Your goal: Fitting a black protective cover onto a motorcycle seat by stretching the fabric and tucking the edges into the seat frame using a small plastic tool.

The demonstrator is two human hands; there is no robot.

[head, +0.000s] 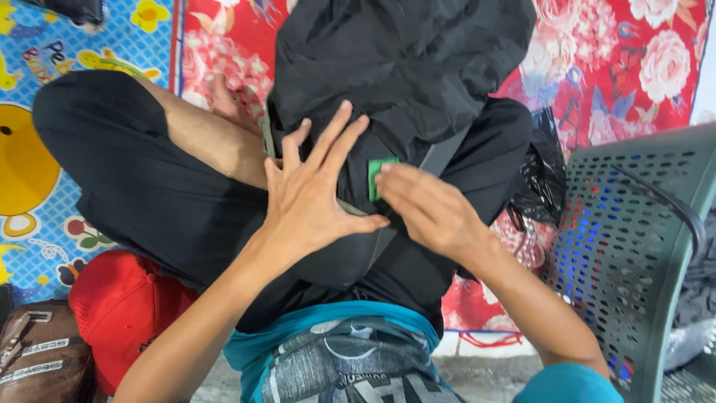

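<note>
The left hand (309, 195) lies flat, fingers spread, on a black garment (403, 67) draped over the lap. Just beside it, the right hand's (432, 209) grip pinches a small green tag (377, 177) on that cloth. A red cap (119, 310) sits well below-left; a green perforated chair (634, 246) stands right.

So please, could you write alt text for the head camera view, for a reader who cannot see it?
A seated person's left hand presses flat on a black fabric garment across the lap, while the right hand pinches a small green tag on it. A green perforated plastic chair stands to the right.
</note>
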